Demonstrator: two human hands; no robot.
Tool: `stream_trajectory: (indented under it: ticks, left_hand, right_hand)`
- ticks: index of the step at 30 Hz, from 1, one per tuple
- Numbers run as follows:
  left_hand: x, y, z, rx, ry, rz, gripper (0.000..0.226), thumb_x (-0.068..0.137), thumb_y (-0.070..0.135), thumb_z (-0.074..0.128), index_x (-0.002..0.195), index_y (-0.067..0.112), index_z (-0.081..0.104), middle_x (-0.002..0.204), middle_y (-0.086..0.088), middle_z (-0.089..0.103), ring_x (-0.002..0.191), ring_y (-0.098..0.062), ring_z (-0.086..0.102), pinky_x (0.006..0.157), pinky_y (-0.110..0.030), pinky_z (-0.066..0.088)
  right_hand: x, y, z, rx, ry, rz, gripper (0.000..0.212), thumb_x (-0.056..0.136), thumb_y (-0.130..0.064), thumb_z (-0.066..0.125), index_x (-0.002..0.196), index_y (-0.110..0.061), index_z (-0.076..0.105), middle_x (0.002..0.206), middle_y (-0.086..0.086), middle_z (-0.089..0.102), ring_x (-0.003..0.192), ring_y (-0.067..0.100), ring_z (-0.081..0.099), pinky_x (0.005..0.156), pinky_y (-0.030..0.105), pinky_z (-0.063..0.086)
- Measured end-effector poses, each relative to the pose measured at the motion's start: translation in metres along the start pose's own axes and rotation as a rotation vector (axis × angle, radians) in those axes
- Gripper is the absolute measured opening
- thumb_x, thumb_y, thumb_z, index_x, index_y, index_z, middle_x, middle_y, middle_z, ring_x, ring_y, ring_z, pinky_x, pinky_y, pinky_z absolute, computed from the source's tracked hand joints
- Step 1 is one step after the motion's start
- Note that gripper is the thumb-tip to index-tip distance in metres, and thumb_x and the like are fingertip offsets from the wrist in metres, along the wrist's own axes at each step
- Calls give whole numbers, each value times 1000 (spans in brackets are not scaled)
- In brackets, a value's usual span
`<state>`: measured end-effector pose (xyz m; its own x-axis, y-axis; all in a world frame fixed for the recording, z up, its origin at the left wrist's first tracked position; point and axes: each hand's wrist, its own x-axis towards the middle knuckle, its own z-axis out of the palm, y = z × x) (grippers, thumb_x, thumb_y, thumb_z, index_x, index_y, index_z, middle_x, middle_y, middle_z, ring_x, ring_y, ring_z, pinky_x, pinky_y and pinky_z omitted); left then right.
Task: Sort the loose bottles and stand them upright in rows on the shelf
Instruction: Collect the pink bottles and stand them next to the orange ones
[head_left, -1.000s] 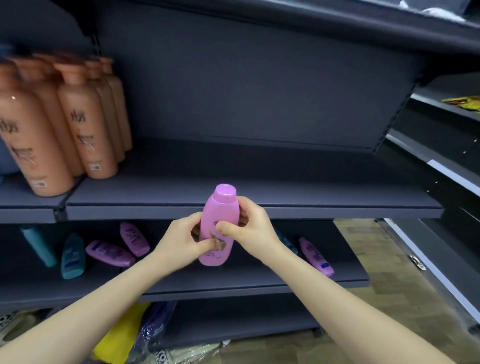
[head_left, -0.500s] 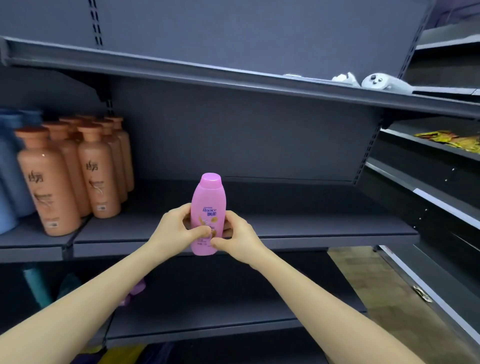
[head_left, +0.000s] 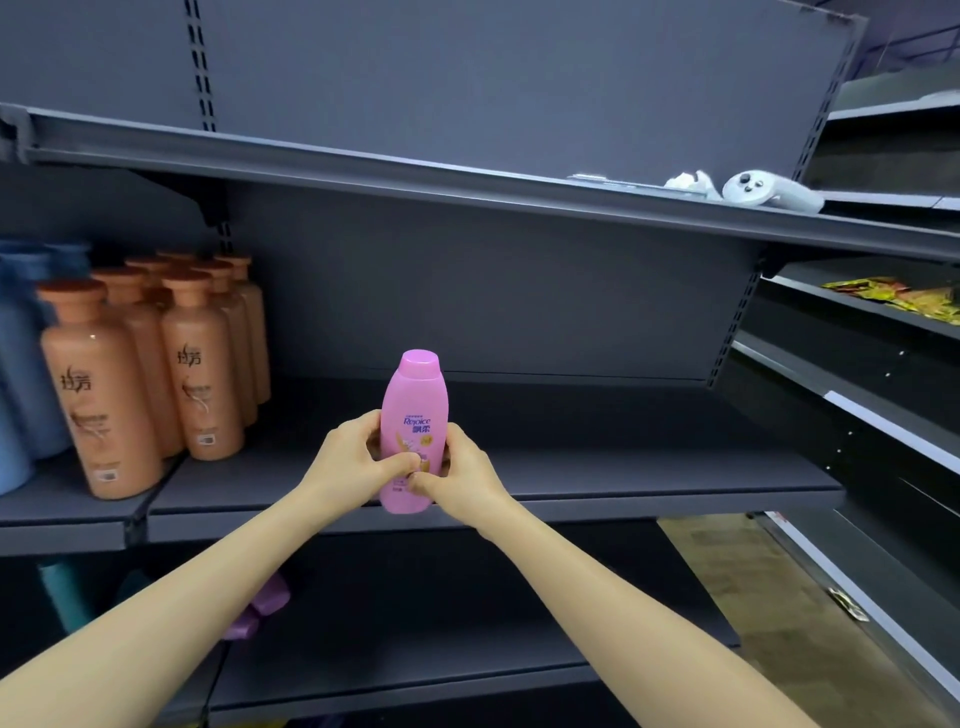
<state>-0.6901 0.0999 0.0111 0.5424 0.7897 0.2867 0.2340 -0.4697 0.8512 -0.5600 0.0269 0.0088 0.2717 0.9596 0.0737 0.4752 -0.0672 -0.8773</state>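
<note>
A pink bottle (head_left: 415, 410) stands upright between my two hands, in front of the middle shelf (head_left: 623, 467), label facing me. My left hand (head_left: 353, 462) grips its left side with the thumb across the lower label. My right hand (head_left: 462, 473) grips the right side, thumb meeting the left one. The bottle's base is level with the shelf's front edge; I cannot tell whether it touches. Orange bottles (head_left: 202, 364) stand in rows at the shelf's left end.
Blue bottles (head_left: 21, 364) stand left of the orange ones. A purple bottle (head_left: 265, 603) and a teal one (head_left: 62, 592) lie on the lower shelf. A white controller (head_left: 763, 192) rests on the top shelf. Yellow packets (head_left: 893, 293) lie on the right-hand rack.
Both hands have lifted the pink bottle from the level of the lower shelf up to the middle shelf. My view has tilted upward, showing the top shelf.
</note>
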Motion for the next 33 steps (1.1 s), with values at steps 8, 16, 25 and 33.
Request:
stream_trajectory:
  ticks: [8, 16, 25, 33]
  left_hand:
    - [24, -22, -13, 38, 31, -32, 29, 75, 6, 74, 99, 17, 63, 89, 2, 70, 80, -13, 66, 68, -19, 50]
    - [45, -47, -27, 10, 37, -72, 29, 75, 7, 75, 98, 19, 61, 86, 6, 67, 80, -6, 63, 65, -15, 46]
    - [57, -78, -47, -147, 47, -92, 31, 77, 1, 72, 92, 26, 62, 94, 5, 69, 91, -10, 65, 83, -26, 51]
    - [65, -98, -57, -266, 94, -128, 29, 91, 0, 54, 114, 17, 62, 98, 9, 66, 95, -7, 62, 92, -28, 48]
  right_hand:
    - [33, 1, 22, -12, 32, 11, 46, 86, -16, 65, 127, -15, 43, 119, 3, 59, 99, 14, 56, 83, 24, 48]
    - [69, 6, 45, 13, 41, 38, 40, 84, -12, 67, 119, -11, 47, 115, 7, 62, 102, 20, 60, 86, 30, 51]
    - [97, 6, 68, 5, 62, 27, 39, 83, -6, 65, 118, -10, 48, 114, 8, 62, 103, 22, 61, 91, 35, 51]
    - [117, 5, 78, -5, 69, 62, 46, 83, -3, 65, 125, -7, 46, 120, 8, 60, 109, 22, 59, 95, 33, 48]
